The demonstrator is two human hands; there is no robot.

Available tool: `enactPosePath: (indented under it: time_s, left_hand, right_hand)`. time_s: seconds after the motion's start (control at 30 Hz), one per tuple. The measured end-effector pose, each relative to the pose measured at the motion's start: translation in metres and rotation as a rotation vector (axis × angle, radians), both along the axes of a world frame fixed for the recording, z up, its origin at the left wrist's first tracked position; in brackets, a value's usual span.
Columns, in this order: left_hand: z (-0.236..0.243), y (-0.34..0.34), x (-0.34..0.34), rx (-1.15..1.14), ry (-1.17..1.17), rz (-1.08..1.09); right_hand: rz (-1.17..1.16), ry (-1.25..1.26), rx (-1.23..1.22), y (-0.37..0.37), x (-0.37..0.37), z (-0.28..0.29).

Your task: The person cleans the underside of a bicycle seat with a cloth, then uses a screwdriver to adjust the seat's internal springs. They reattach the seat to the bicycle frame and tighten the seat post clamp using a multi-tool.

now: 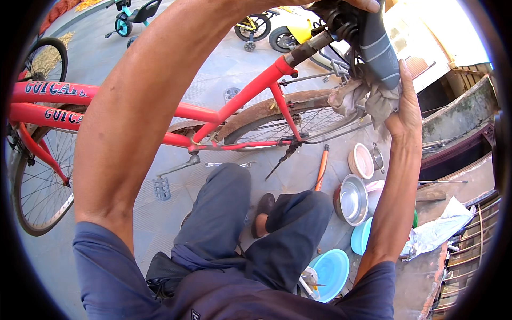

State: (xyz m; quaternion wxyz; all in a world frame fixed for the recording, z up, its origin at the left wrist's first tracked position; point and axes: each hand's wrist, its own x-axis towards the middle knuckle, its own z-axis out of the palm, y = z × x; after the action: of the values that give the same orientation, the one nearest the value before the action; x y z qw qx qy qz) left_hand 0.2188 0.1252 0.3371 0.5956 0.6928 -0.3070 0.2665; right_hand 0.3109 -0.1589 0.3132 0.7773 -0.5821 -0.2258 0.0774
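Observation:
A red bicycle [242, 96] with a rusty rear mudguard stands in front of me. My left hand [365, 4] reaches over to the grey and black saddle [377, 48] at the top of the view. Its thumb lies on the saddle's edge, and most of that hand is cut off by the frame. At the saddle's other end, my right hand [404, 109] presses a crumpled beige rag [381, 104] against it, fingers partly hidden behind. Dark springs [344, 21] show under the saddle, above the worn seat post [309, 49].
A spanner [228, 165] and an orange-handled tool [322, 168] lie on the paved ground. To the right stand a metal basin [353, 200], a pink-lined bowl [361, 161] and a blue basin [330, 274] with tools. Children's bikes [253, 26] stand behind; a low wall [461, 117] rises at right.

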Motion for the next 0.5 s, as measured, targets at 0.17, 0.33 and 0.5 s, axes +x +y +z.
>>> enactPosePath:
  time_s: [0.17,0.33,0.5]
  left_hand:
    - [0.003,-0.005,0.011,0.02,-0.014,-0.004]
    - [-0.001,-0.004,0.009,0.025,-0.043,0.022]
    - [-0.001,0.002,-0.012,0.043,-0.071,-0.058]
  right_hand:
    - [-0.005,0.01,-0.003,-0.003,0.002,0.004]
    - [-0.066,0.0,0.002,0.002,-0.003,0.001]
    - [-0.032,0.002,-0.017,-0.001,0.001,-0.002]
